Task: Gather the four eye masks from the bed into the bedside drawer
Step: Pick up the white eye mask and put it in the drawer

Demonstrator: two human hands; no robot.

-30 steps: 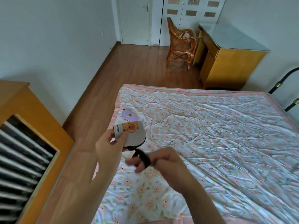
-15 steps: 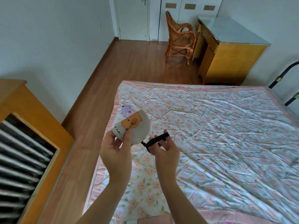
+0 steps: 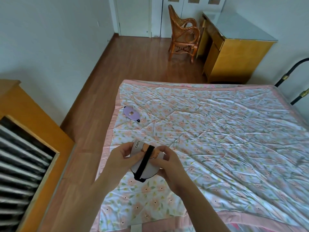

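Hands, your left hand [image 3: 119,159] and right hand [image 3: 168,162] both pinching a white eye mask [image 3: 147,164], black strap [image 3: 144,160] across it, purple eye mask [image 3: 131,113] on the bed [image 3: 217,131].

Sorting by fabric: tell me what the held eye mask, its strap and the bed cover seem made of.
White printed eye mask: soft matte fabric, apparently; it bends in both hands. Black strap: flat woven band, probably elastic. Floral bed cover: thin quilted cloth, creased, with stitched lines.

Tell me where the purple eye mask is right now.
In the head view, the purple eye mask lies on the bed near its left edge, beyond both hands, which hold the white eye mask.
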